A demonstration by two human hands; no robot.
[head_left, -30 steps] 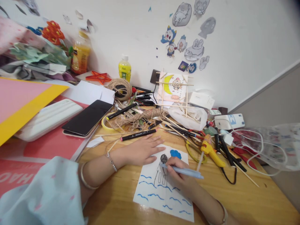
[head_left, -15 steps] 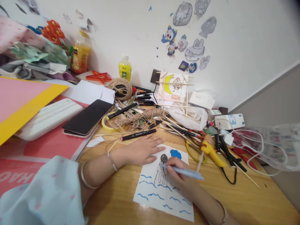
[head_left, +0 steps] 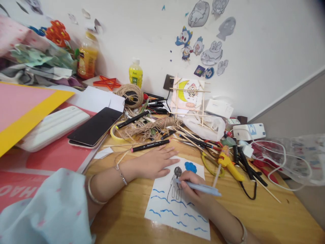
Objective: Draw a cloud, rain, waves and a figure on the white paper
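Observation:
A sheet of white paper (head_left: 167, 210) lies on the wooden table, bearing a black-outlined tower with a dark round top, a blue cloud (head_left: 190, 166) and several blue wavy lines. My right hand (head_left: 194, 189) grips a light blue pen (head_left: 203, 188), its tip touching or just above the tower drawing. The pen slants to the right, its rear end past my fingers. My left hand (head_left: 154, 163) rests flat, fingers spread, with fingertips on the paper's upper left edge. Just beyond those fingers lies a black marker (head_left: 150, 145) with a pink end.
A yellow glue gun (head_left: 230, 164) with its cord lies right of the paper. Behind are twine (head_left: 162, 124), loose markers, sticks and a stick-framed picture (head_left: 190, 95). A black phone (head_left: 95, 126) and a white case (head_left: 56, 127) sit at left; bottles (head_left: 135, 74) stand by the wall.
The pen tip has shifted very slightly on the tower drawing. My left hand and the paper stay in place.

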